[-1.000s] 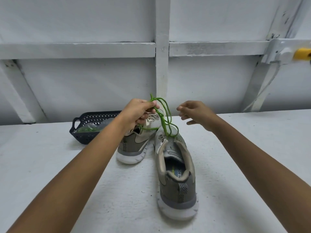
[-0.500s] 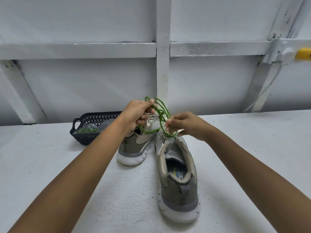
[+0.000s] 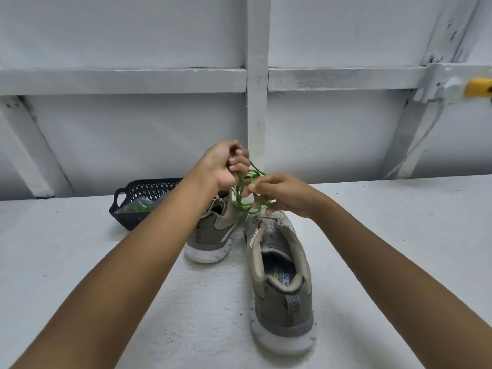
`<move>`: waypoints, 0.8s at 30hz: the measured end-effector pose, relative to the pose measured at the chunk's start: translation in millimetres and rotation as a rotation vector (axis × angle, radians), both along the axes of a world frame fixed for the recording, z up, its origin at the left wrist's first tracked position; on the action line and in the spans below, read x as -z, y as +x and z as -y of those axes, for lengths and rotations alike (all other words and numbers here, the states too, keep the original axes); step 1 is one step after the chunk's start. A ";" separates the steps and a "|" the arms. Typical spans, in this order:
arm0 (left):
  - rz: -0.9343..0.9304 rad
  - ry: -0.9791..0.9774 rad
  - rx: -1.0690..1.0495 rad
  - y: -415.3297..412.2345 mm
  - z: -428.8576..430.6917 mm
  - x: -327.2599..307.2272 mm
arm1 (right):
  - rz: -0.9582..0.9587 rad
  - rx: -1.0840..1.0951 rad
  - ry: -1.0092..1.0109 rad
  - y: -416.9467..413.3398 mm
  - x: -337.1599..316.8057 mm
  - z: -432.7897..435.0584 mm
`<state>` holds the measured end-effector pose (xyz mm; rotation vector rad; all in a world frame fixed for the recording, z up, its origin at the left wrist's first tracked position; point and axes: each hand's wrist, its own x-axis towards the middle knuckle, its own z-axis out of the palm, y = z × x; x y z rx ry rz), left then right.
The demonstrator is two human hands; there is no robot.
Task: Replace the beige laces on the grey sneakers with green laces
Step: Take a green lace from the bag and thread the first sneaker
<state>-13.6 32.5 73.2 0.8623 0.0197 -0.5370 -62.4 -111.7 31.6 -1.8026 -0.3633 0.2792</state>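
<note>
Filling the upper half of the frame is a white panelled wall with cross beams, and below it a white table runs from edge to edge. My two forearms come up from the bottom corners and meet just above centre.

The nearer grey sneaker stands heel toward me at lower centre-right, and my right hand covers its toe end. The second grey sneaker sits left of it and farther back. My left wrist crosses its upper part, so I cannot make out its lacing. A dark mesh basket at centre-left is cut off on its right by my left forearm. Inside it lies a clear bag holding something green, too blurred to name.

My left hand is curled round the top of a bundle of green lace, holding it up above the shoes. My right hand, just below and to the right, pinches strands of the same lace between thumb and fingertips. The lace's ends are lost among the loops.

At the right edge a yellow object is clipped by the frame.
</note>
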 end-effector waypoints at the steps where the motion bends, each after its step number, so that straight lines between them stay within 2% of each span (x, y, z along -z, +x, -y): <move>1: -0.006 -0.015 -0.006 0.9 1.0 -1.0 | 0.007 -0.007 -0.007 0.2 -0.4 -1.9; 4: -0.022 -0.061 -0.045 4.2 1.8 -0.8 | -0.011 -0.060 0.016 -0.2 0.4 -3.9; 7: -0.004 -0.049 -0.136 5.2 0.3 1.2 | -0.059 -0.075 0.124 -0.6 2.1 -2.0; 9: 0.081 0.097 -0.221 3.3 -1.9 4.0 | -0.080 -0.038 0.226 -0.1 2.5 1.4; 11: 0.191 0.332 -0.249 -0.7 -5.7 10.2 | -0.085 0.029 0.302 1.6 1.9 5.5; 16: 0.496 0.739 -0.096 -24.1 -7.6 31.4 | -0.068 0.154 0.335 7.1 -0.5 15.2; 19: 0.604 0.872 -0.014 -33.8 -2.5 44.5 | -0.062 0.183 0.345 8.5 -3.2 16.5; 24: 0.609 0.903 -0.005 -40.6 -0.7 58.1 | -0.042 0.199 0.296 15.6 -6.6 18.3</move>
